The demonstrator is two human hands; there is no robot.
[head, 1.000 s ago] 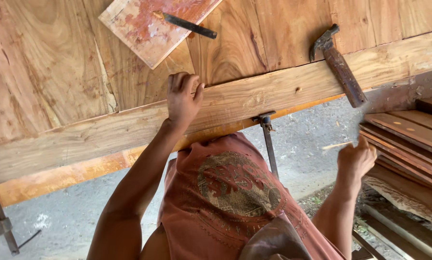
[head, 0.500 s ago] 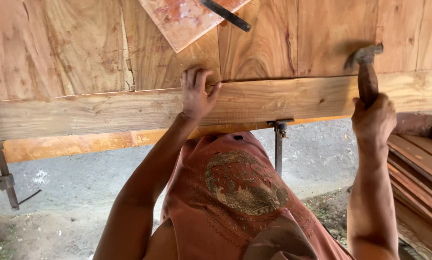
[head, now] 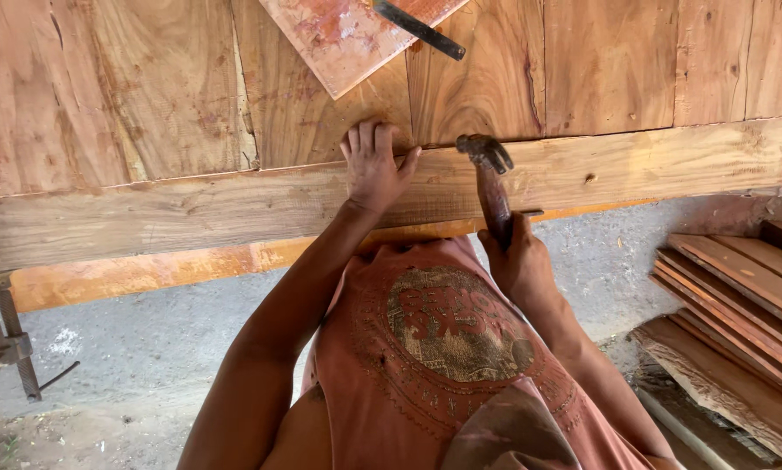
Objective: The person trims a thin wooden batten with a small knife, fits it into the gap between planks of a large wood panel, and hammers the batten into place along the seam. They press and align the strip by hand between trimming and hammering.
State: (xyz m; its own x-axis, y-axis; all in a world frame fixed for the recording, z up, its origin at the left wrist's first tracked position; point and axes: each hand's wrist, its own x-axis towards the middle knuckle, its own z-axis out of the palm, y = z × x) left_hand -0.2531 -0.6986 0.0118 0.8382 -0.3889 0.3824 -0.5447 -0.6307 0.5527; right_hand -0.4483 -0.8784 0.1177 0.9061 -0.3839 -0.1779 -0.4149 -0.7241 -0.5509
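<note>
1. Our left hand [head: 374, 165] lies spread, fingers flat on the rail [head: 234, 209].
2. Our right hand [head: 517, 261] grips the hammer [head: 491, 187] handle, its head over the rail beside our left thumb.

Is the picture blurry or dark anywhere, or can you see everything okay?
Head view: soft, even daylight, no glare; the hammer in the right hand and the left hand on the plank look sharp; only faint shadow under the plank's edge.

A rusty hammer [head: 492, 187] stands head-up over the pale wooden plank [head: 191, 213].
</note>
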